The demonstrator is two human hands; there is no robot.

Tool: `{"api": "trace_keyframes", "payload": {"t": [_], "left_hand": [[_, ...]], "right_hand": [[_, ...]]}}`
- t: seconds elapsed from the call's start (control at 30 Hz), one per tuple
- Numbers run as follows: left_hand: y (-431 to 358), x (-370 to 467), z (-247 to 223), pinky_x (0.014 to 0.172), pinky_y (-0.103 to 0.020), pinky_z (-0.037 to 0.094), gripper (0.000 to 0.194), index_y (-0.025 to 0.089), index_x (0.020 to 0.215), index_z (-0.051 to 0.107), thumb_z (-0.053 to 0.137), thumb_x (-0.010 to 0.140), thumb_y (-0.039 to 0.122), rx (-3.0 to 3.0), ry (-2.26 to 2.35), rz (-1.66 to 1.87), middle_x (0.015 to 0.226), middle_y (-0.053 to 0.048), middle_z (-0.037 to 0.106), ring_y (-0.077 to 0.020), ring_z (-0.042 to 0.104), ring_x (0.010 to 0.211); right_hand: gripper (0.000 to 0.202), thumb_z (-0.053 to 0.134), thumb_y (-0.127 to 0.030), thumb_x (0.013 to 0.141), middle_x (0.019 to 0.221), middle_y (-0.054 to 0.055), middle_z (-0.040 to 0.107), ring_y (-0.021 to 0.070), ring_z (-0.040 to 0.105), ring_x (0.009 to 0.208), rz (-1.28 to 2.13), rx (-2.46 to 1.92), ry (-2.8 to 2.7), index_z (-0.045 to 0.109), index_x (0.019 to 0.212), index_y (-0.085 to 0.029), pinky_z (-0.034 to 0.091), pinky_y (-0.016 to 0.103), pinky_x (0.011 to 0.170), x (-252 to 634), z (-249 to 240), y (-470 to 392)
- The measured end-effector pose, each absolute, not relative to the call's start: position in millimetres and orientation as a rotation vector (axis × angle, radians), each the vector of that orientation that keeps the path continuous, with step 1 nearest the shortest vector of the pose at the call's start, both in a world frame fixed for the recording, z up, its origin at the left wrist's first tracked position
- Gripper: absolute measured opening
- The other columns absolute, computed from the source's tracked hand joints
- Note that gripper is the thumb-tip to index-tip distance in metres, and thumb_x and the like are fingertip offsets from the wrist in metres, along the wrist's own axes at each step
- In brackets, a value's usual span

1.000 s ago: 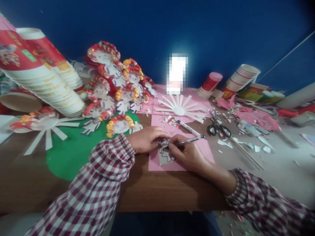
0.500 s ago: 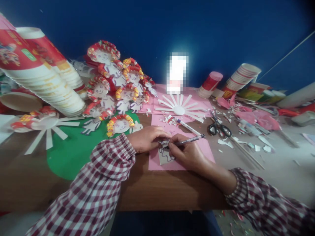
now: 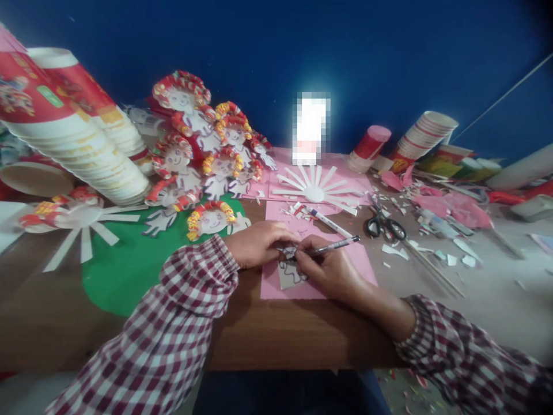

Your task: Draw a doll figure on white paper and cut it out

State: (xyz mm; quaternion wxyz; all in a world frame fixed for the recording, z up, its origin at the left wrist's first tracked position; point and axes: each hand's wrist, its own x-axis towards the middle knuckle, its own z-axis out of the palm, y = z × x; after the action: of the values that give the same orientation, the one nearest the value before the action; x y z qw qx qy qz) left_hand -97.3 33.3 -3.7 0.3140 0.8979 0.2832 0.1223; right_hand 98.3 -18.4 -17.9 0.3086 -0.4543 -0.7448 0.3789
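The work in hand appears to be the drawing of a dark outline on a small pale paper piece [image 3: 292, 278], which lies on the pink sheet [image 3: 270, 283] near the front edge of the wooden surface [image 3: 268, 334], between the two hands. The right hand [image 3: 332, 268] is grasping a pen [image 3: 337, 244], with its point directed down to the paper; whether the tip touches, I cannot tell surely. The left hand [image 3: 259, 245] lies with bent fingers over the upper part of the piece, and I cannot tell if it pinches the paper or only presses it. A curved line is visible on the lower part, while the upper part is mostly covered by the fingers. In my judgement, the next move calls for steady left fingers and a slow, small stroke, because a slip of the paper could spoil the line. A white marker [image 3: 330, 222] lies just behind the right hand, the black scissors [image 3: 386, 229] are farther to the right, and decorated paper figures [image 3: 211, 221] are at the left.
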Motion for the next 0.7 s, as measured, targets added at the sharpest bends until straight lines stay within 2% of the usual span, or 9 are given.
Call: {"api": "trace_keyframes", "payload": {"t": [0.2,0.7], "left_hand": [[31.5,-97.9,2.4,0.091,-0.030,0.043,0.034,0.018,0.114,0.062,0.048,0.084,0.008,2.360,0.706,0.343,0.110,-0.007,0.064,-0.0169,0.058,0.101],[32.0,-99.5,1.4,0.090,-0.030,0.043,0.036,0.018,0.115,0.060,0.054,0.081,0.009,2.327,0.696,0.342,0.111,-0.007,0.063,-0.0172,0.058,0.101]], "right_hand": [[0.005,0.051,-0.018,0.083,0.062,-0.002,0.058,0.0097,0.054,0.054,1.020,-1.200,-1.942,0.054,0.078,-0.018,0.044,0.020,0.053,97.9,-17.9,-18.5],[0.008,0.052,-0.019,0.083,0.063,-0.001,0.059,0.0098,0.054,0.055,1.008,-1.206,-1.927,0.055,0.076,-0.017,0.044,0.020,0.052,96.5,-13.6,-19.4]]}}
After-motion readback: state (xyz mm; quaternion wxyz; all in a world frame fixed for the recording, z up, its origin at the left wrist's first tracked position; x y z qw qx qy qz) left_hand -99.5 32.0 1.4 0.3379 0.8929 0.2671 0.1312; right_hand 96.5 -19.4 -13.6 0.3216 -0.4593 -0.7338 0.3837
